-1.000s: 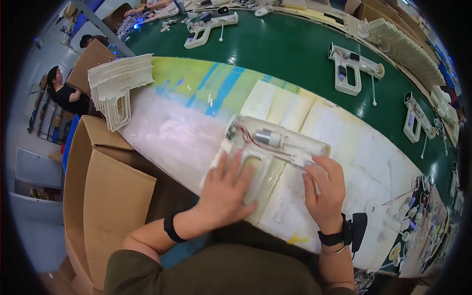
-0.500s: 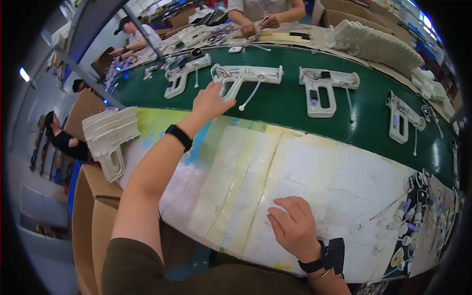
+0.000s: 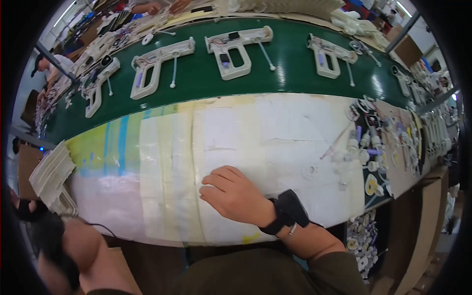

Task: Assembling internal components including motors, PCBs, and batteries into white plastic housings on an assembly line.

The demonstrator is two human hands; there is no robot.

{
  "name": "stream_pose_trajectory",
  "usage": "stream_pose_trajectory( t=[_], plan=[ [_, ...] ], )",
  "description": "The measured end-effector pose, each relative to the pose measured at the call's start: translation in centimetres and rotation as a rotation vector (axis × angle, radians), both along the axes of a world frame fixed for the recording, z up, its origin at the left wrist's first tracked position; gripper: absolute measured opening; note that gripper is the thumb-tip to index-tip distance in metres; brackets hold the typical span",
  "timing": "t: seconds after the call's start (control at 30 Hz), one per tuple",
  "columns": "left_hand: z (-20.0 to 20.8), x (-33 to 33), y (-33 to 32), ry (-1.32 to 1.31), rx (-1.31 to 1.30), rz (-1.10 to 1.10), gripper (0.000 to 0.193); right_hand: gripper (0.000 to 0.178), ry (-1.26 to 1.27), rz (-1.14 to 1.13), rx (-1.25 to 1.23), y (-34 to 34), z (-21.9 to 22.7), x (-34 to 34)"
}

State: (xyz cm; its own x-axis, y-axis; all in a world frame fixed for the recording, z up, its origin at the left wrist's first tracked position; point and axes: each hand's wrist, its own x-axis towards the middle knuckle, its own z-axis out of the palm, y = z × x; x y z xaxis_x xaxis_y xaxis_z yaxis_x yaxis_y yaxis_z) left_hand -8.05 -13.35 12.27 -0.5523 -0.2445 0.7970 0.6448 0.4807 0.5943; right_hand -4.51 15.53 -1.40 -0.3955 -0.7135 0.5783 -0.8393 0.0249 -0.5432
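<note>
My right hand (image 3: 231, 192) hovers over or rests on the white-covered worktop (image 3: 285, 147), fingers curled inward. What its fingers hold, if anything, is hidden. At the lower left my left arm (image 3: 93, 255) is bent and smeared by motion, so its hand cannot be made out clearly. A blurred dark shape (image 3: 51, 241) is beside it, with a thin black cord nearby. Beyond the worktop, several white pistol-shaped plastic housings (image 3: 152, 73) with wires and dangling white rods lie on the green belt (image 3: 290, 39). Neither hand touches them.
Stacked white plastic shells (image 3: 51, 172) stand at the worktop's left end. On the right lie loose small parts (image 3: 371, 142) with wires, beside a cardboard box (image 3: 418, 236). A co-worker's hands (image 3: 155, 8) are across the belt, and metal posts (image 3: 59, 64) rise at the left.
My left hand has let go of a housing on the belt and pulled back to the lower left. The view has swung right; my right hand stays curled over the worktop.
</note>
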Motion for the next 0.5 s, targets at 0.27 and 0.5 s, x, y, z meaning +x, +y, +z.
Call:
stream_pose_trajectory(
  t=[0.27,0.5],
  plan=[
    [3.2,8.9,2.9,0.304,-0.064,0.071,0.035,0.008,-0.024,0.037,-0.008,-0.8,-1.5,0.8],
    [6.8,16.2,2.6,0.663,-0.251,0.237,0.036,0.007,0.070,0.032,0.089,-0.9,-1.6,2.2]
  ],
)
